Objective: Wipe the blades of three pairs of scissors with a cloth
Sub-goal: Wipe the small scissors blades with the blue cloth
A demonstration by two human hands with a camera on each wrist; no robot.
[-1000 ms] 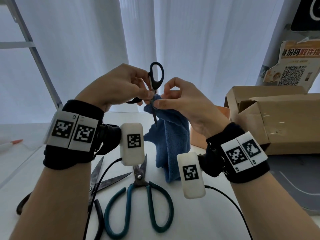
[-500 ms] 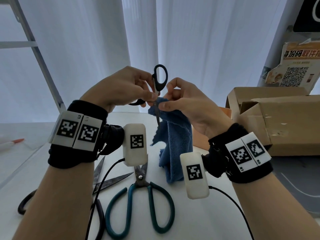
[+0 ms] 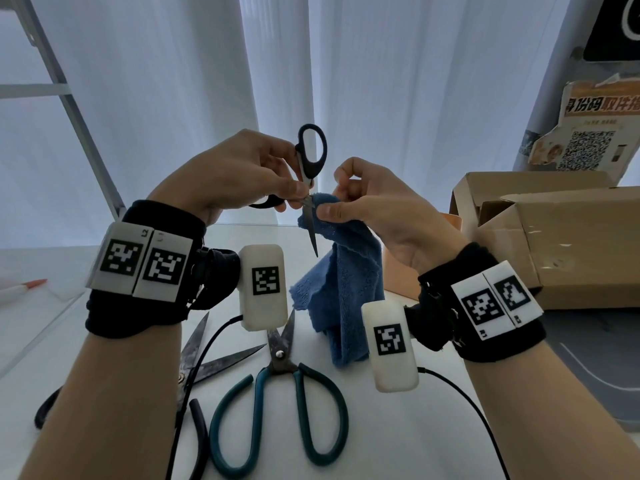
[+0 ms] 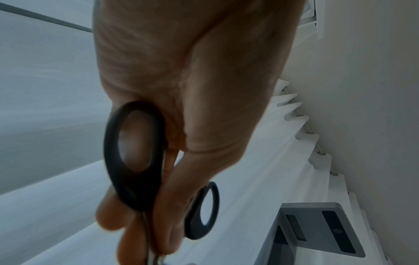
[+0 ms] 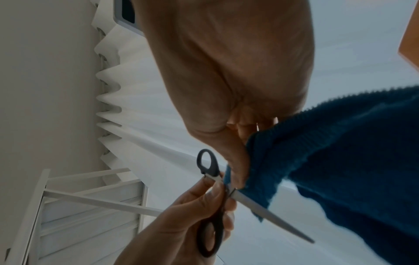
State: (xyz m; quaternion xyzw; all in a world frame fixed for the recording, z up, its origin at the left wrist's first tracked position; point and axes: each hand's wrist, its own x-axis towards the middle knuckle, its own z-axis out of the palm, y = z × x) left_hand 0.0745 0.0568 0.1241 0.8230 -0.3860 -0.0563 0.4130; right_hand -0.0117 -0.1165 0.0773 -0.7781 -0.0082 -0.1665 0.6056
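Left hand pinches black-handled scissors near the pivot, blades pointing to 6 o'clock. Right hand pinches blue cloth onto blade base. Teal scissors and dark scissors lie on counter.

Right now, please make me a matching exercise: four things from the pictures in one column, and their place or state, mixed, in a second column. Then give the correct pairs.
Things:
1. black scissors
2. teal scissors
3. cloth
4. box

Places or states:
A. lies flat on the table, near the person
B. stands open at the right
C. gripped by the left hand, tip pointing down
D. pinched by the right hand against a blade, hanging down

Pairs: 1-C, 2-A, 3-D, 4-B
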